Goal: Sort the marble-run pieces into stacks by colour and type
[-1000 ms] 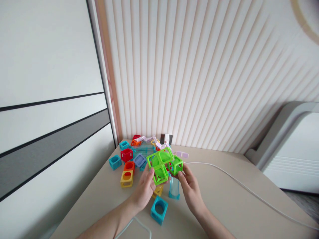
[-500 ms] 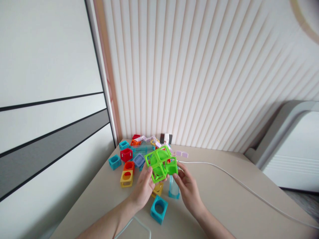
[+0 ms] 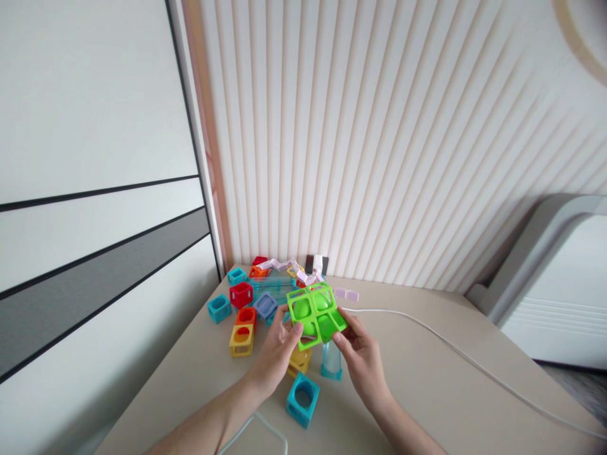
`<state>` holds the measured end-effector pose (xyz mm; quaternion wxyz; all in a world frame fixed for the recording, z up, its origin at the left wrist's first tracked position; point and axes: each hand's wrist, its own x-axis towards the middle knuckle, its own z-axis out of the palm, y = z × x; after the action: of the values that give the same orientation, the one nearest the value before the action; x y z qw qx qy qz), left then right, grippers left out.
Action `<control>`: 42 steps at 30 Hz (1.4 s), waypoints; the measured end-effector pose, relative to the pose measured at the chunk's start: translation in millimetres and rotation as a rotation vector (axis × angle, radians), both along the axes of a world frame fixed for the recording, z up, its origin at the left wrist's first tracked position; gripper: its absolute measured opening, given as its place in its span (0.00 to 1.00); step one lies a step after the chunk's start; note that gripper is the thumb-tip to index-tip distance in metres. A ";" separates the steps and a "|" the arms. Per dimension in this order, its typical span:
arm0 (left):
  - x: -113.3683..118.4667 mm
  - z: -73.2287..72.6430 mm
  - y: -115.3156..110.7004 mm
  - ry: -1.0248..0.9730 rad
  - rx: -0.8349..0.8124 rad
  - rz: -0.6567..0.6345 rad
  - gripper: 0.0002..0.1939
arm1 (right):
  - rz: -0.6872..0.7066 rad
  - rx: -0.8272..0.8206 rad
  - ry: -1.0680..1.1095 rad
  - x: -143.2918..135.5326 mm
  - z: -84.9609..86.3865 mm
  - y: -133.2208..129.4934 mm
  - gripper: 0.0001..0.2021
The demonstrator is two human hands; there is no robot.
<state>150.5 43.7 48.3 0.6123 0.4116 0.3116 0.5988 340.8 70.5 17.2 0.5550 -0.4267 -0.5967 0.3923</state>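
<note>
Above the tabletop, my left hand (image 3: 275, 351) grips a cluster of bright green hollow cube blocks (image 3: 309, 309) by its left side, thumb on the near face. My right hand (image 3: 360, 351) pinches the green block (image 3: 331, 326) at the cluster's lower right, which sits slightly tilted against the others. Beneath the hands lie a yellow block (image 3: 300, 361), partly hidden, and a clear blue tube piece (image 3: 331, 363). A turquoise cube block with a round hole (image 3: 302, 399) rests closest to me, between my forearms.
On the left lie turquoise (image 3: 219, 308), red (image 3: 241, 294), orange (image 3: 246, 317), yellow (image 3: 241, 341) and lilac blocks (image 3: 265, 305). Pale purple linked pieces (image 3: 277, 265) lie near the ribbed wall (image 3: 360, 158). A white cable (image 3: 441, 338) crosses the table's right side.
The green cluster has turned in my hands. Its lower-right block, which stood apart at an angle, now sits in against the others. My right hand has stayed on that block.
</note>
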 end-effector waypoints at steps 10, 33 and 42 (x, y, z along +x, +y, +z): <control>-0.8 1.2 -0.8 0.037 -0.032 -0.005 0.25 | 0.040 0.036 0.032 -3.3 8.1 -4.7 0.28; -2.4 0.4 -1.1 0.065 -0.032 0.001 0.27 | 0.176 -0.056 0.241 -7.3 10.7 -8.5 0.30; -0.5 4.7 -4.1 0.107 -0.022 -0.021 0.28 | 0.147 -0.084 0.199 -4.6 8.8 -9.2 0.32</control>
<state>150.0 39.6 53.0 0.6056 0.4393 0.3461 0.5661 336.2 61.3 26.1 0.5630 -0.3635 -0.5513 0.4970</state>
